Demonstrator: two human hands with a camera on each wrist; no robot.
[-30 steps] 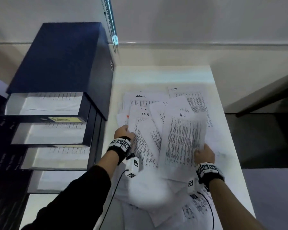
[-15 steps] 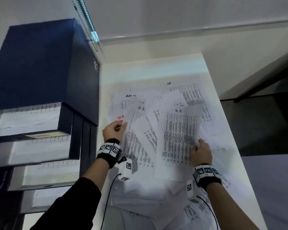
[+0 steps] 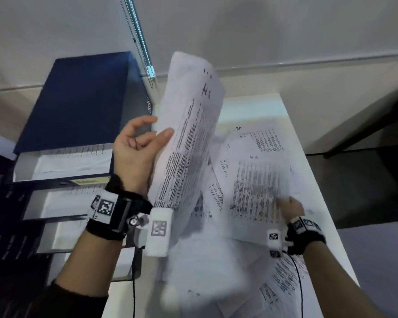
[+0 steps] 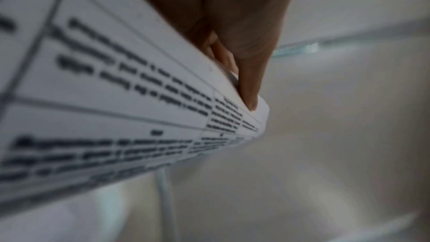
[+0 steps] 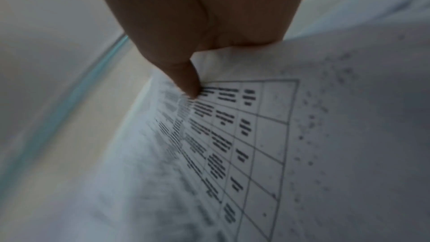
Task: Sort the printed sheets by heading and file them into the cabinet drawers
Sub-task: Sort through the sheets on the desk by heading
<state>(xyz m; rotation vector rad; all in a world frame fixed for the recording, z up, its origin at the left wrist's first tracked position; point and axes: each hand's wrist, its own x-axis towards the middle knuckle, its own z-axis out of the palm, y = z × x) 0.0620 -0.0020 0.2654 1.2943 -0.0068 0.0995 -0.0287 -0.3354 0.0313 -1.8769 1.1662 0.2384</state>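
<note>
**HR sheet comes up off the pile**

The left hand (image 3: 136, 152) has lifted an HR-headed sheet (image 3: 189, 138) clear of the pile, pinched at its edge and standing nearly upright beside the blue cabinet (image 3: 78, 99); it looks sorted and bound for an open drawer (image 3: 62, 166). The right hand (image 3: 290, 207) stays low, thumb and fingers pinching another HR sheet (image 3: 255, 191) on the scattered heap across the white table (image 3: 251, 106), against a pale wall.

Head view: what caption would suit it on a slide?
Left hand lifts an HR-headed sheet beside the open cabinet drawers.
</note>
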